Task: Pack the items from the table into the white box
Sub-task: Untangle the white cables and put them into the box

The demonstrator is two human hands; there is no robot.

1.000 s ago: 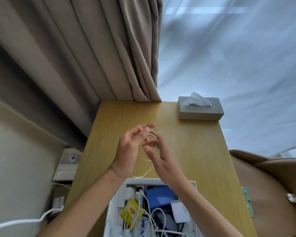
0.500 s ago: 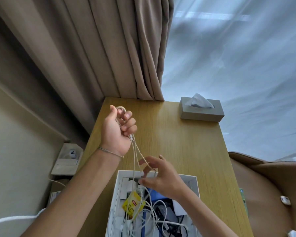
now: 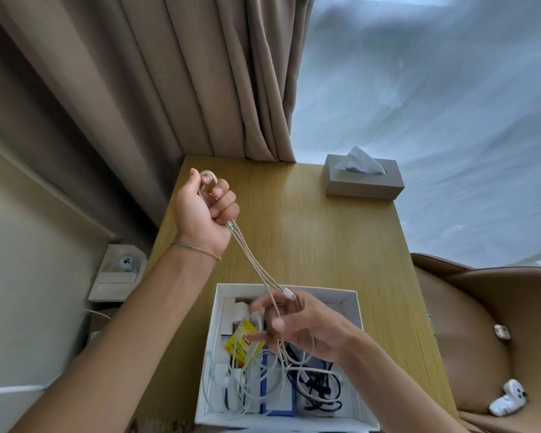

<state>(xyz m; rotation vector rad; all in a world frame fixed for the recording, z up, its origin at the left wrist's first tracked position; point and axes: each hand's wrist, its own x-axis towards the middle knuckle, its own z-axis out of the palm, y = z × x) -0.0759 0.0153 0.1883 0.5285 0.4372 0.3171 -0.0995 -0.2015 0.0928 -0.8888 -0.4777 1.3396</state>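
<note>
Beige curtains (image 3: 175, 89) hang across the upper left of the frame, sheer white drape to the upper right. Wooden surface (image 3: 325, 239) runs down the centre; grey tissue box (image 3: 364, 179) sits at its far right corner.

White box (image 3: 355, 310), open, at lower centre on the surface. Inside: yellow tea packet (image 3: 242, 342) at left, blue item (image 3: 277, 389) in the middle, white and black cords tangled around them.

Left hand (image 3: 205, 214) raised above the surface, left of centre, fingers curled tight around a looped beige cable (image 3: 253, 260); loop shows above the fist. Cable strands run down and right to the right hand (image 3: 297, 326), which hovers over the box. Right fingers spread, slightly blurred; strands pass between them, a white connector lying against the knuckles. Cable tail trails into the box.

Brown leather seat (image 3: 487, 339) at lower right of the frame, small white objects lying on it.
</note>
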